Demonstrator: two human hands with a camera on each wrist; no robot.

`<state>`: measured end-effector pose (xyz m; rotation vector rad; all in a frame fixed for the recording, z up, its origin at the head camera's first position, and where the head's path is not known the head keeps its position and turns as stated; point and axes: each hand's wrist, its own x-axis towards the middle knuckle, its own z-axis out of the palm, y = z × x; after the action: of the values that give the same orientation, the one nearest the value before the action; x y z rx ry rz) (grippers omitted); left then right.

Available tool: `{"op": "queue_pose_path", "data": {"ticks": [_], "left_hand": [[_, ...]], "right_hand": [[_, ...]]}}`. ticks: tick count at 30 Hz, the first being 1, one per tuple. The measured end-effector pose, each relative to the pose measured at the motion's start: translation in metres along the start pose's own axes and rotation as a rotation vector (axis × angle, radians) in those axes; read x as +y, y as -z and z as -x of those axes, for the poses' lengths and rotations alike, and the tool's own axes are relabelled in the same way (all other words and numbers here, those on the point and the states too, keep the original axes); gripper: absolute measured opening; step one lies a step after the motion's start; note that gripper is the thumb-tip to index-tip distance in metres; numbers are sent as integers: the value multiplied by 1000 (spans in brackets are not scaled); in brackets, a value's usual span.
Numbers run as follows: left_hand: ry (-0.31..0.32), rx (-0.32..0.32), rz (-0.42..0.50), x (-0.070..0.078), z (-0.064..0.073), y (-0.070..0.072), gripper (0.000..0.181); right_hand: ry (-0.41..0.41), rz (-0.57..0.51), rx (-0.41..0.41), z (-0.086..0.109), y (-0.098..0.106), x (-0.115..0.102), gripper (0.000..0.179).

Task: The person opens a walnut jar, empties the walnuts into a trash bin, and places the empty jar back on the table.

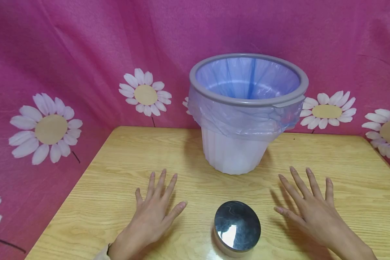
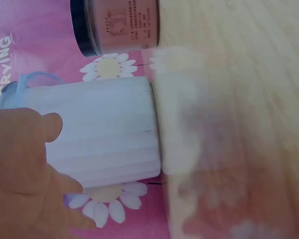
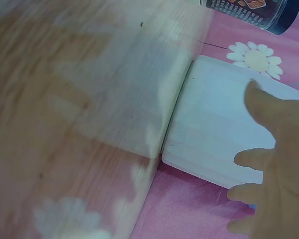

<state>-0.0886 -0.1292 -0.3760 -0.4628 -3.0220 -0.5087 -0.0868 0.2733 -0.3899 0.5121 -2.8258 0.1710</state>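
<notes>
Between the two hands a round jar with a shiny black lid [image 1: 237, 225] stands on the table; the left wrist view shows its clear side with a printed label [image 2: 124, 22]. My left hand [image 1: 154, 216] is to the left of the jar, palm down, fingers spread and holding nothing. To the jar's right, my right hand [image 1: 315, 213] is spread the same way, also without anything in it. Beyond both hands is a white ribbed trash bin [image 1: 233, 151], upright, with a grey rim [image 1: 246, 102] clamping a translucent bluish bag [image 1: 240, 122] folded over its outside.
The wooden table [image 1: 117, 173] reaches back to a magenta cloth [image 1: 94, 43] printed with white daisies, which hangs behind and along the sides. The bin stands near the table's back edge, close to the cloth.
</notes>
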Motion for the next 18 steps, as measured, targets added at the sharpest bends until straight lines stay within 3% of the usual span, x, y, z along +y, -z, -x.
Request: {"op": "queue_pose_path", "data": {"ticks": [5, 12, 18], "left_hand": [[-61, -31, 68, -4, -3, -3, 69], [-86, -26, 166, -7, -3, -9, 69], [-209, -95, 261, -6, 0, -14, 73]], "right_hand": [[27, 14, 36, -1, -1, 2, 78], [60, -3, 70, -4, 2, 0, 69], [98, -113, 126, -6, 6, -5, 70]]}}
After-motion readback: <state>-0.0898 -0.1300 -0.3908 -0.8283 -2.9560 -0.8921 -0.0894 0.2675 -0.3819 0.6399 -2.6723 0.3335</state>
